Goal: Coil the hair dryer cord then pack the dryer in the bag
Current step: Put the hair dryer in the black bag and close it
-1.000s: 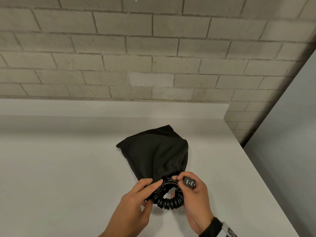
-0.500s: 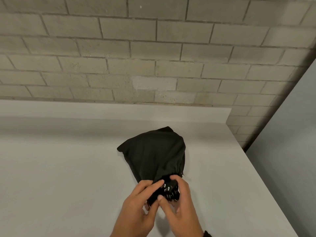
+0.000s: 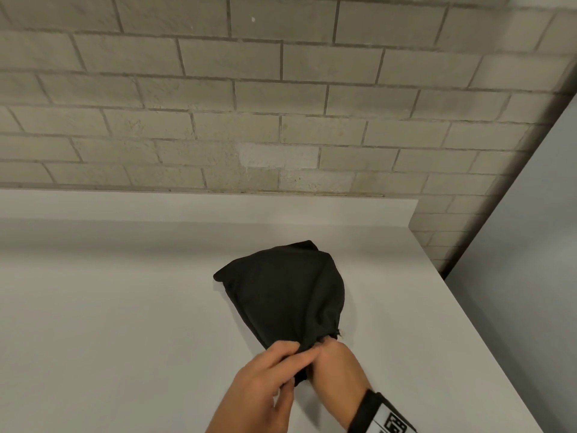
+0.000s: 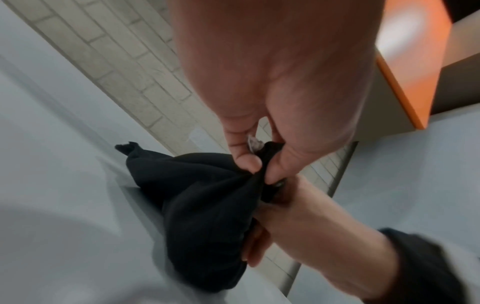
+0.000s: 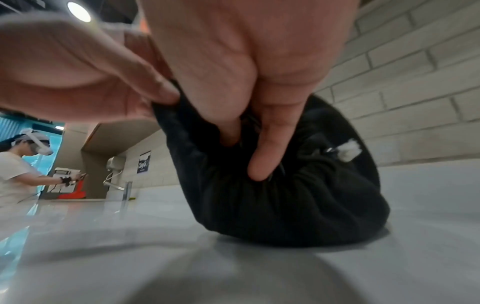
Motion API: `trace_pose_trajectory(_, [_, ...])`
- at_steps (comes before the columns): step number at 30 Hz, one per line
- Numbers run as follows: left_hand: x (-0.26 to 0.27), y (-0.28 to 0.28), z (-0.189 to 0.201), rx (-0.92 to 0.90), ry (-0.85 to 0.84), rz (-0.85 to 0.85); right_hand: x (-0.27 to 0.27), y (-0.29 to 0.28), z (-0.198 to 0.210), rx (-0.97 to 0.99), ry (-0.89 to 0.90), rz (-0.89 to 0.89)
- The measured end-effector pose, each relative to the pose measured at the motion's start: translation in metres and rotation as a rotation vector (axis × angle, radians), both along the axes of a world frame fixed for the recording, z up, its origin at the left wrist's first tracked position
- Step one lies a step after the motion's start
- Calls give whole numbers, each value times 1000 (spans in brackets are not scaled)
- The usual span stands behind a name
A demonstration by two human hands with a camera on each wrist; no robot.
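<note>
A black cloth bag [image 3: 281, 292] lies bulging on the white counter [image 3: 109, 307]. The hair dryer and its coiled cord are hidden inside it. My left hand [image 3: 298, 354] pinches the hem of the bag's mouth between thumb and forefinger [image 4: 259, 170], lifting the fabric [image 4: 194, 205]. My right hand [image 3: 337, 360] is at the mouth, beside the left hand. Its straight fingers [image 5: 259, 160] push down into the gathered opening of the bag [image 5: 298, 205]. Its fingertips are hidden by the cloth. A small white tag [image 5: 349, 152] sticks out of the bag.
A grey brick wall [image 3: 281, 104] runs behind the counter, whose right edge [image 3: 468, 323] drops off close to the bag. Far down the counter in the right wrist view stand a tap [image 5: 124, 189] and another person [image 5: 15, 168] wearing a headset.
The coiled cord and plug, held outside the bag's mouth a second ago, have gone inside. My right fingers followed them in, and my left hand now pinches the hem.
</note>
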State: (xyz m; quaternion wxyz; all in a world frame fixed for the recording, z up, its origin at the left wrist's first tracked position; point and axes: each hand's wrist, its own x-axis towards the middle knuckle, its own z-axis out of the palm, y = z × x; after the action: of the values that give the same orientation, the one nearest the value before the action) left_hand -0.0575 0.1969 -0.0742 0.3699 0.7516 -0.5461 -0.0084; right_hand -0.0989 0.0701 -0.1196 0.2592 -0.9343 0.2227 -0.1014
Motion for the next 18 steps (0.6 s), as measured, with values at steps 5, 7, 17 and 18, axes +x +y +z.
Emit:
trace_pose_trajectory(5, [-1,-3,9,-17,-70,-49,7,36,12,208,-69,-265])
trace_pose_trajectory(7, [-3,-2,10,15,-101,-82,25,54,45,220,169,-364])
trace_pose_trajectory(17, [14,15,-12,118,73,20,5,11,50,79,462,31])
trace_pose_trajectory(18, [17,20,-13,108,110,37,-4,4,47,164,373,318])
